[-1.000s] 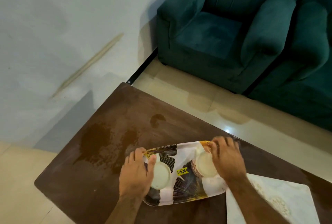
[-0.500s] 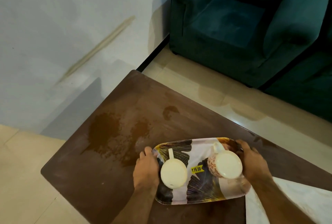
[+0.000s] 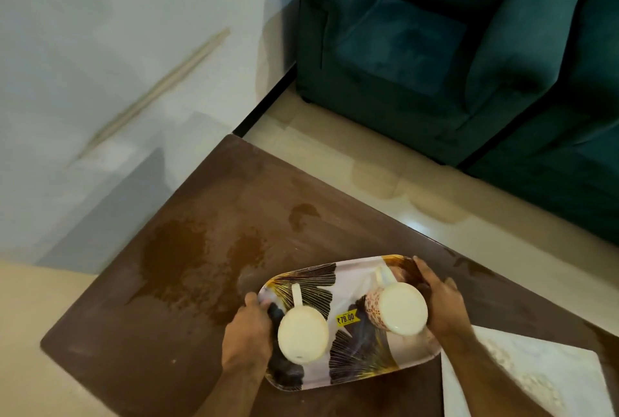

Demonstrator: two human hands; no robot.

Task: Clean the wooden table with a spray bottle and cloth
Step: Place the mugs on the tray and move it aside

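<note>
A patterned tray [image 3: 365,346] with dark fan-shaped leaves and a yellow price sticker [image 3: 346,318] sat in the lower centre of the frame. Two cream cups stood on it: the left cup [image 3: 302,336] and, at its right end, the right cup [image 3: 402,309]. A white mat [image 3: 536,379] lay in the lower right corner. A teal armchair [image 3: 432,48] filled the upper right, on a pale tiled floor [image 3: 335,155], with a white wall [image 3: 100,48] at upper left.
</note>
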